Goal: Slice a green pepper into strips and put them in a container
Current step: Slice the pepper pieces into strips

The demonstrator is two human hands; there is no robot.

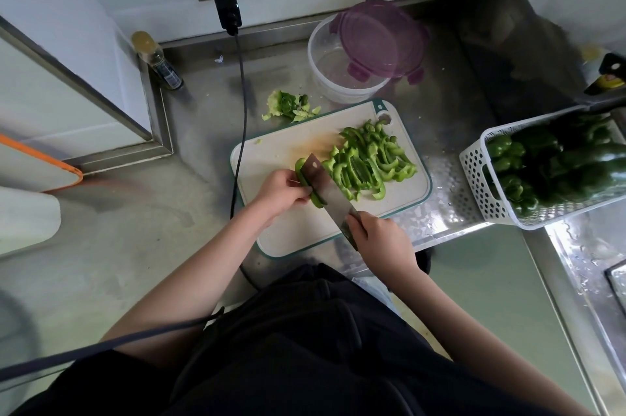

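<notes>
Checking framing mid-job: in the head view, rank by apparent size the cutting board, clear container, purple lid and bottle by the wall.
1. cutting board
2. clear container
3. purple lid, close to the container and tilted on its rim, so this order is unsure
4. bottle

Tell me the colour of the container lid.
Translucent purple lid, seen in the head view.

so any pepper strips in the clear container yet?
No. The clear container looks empty; the pepper strips lie piled on the cutting board.

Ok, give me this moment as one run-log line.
stage: slicing | left hand: holds pepper piece | right hand: grips cleaver | strips: piled on cutting board | container: no strips, lid resting on rim
</notes>
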